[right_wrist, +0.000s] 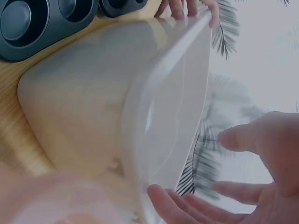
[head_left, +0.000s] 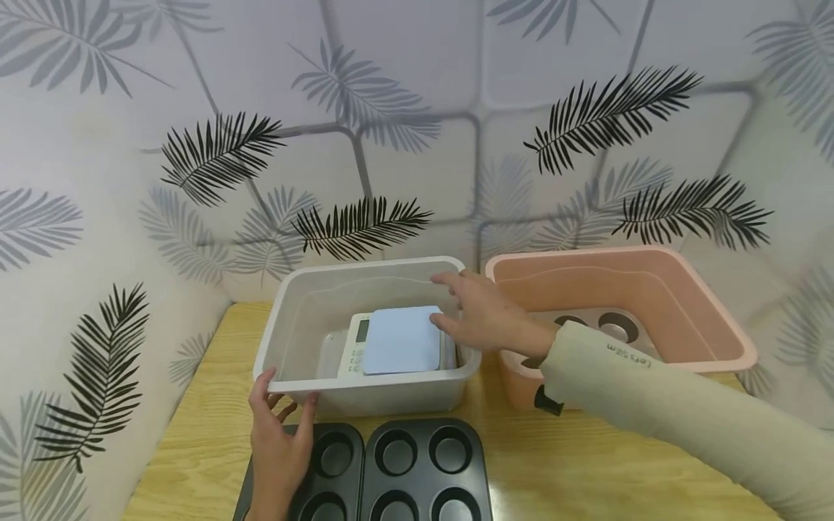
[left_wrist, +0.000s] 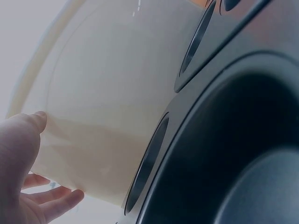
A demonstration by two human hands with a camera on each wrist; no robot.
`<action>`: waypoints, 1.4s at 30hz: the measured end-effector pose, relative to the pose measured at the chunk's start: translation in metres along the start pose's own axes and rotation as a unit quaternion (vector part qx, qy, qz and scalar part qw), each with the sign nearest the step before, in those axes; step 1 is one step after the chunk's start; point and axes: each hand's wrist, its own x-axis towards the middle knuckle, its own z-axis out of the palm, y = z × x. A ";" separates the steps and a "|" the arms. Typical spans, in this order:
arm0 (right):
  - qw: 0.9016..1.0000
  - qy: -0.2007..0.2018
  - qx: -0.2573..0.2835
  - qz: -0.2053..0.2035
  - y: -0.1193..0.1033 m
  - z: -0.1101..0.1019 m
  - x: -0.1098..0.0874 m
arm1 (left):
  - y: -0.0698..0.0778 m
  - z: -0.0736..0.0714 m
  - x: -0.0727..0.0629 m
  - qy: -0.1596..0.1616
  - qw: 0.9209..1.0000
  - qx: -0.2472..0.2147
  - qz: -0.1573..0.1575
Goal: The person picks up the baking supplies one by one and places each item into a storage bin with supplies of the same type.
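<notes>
A pale grey plastic tub (head_left: 391, 394) stands on the table. In it lies a cream digital kitchen scale (head_left: 354, 354) with a small display and a light bluish square top, seemingly resting on something darker. My left hand (head_left: 280, 449) grips the tub's near left corner, a finger over the rim and the thumb on the front wall; the left wrist view shows its thumb (left_wrist: 39, 122) against the wall. Over the tub's right end hovers my right hand (head_left: 485, 311), fingers spread, holding nothing. In the right wrist view its fingers (right_wrist: 170, 205) are close to the rim; contact is unclear.
A dark muffin tin (head_left: 426, 477) lies in front of the grey tub, close to its wall. To the right stands a pink tub (head_left: 710, 318) with a muffin tin (head_left: 641, 340) inside. A leaf-patterned wall (head_left: 449, 166) rises behind the wooden table (head_left: 195, 434).
</notes>
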 end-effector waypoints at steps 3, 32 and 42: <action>0.999 -0.002 0.048 0.009 0.013 -0.002 0.000 | 0.001 0.001 -0.001 -0.001 1.000 -0.003 -0.003; 0.985 0.043 0.165 0.006 0.050 -0.017 -0.036 | 0.002 -0.001 0.000 -0.004 1.000 0.006 -0.014; 0.984 0.075 0.162 0.005 0.062 -0.030 -0.070 | 0.002 -0.007 -0.001 -0.023 0.999 0.047 0.004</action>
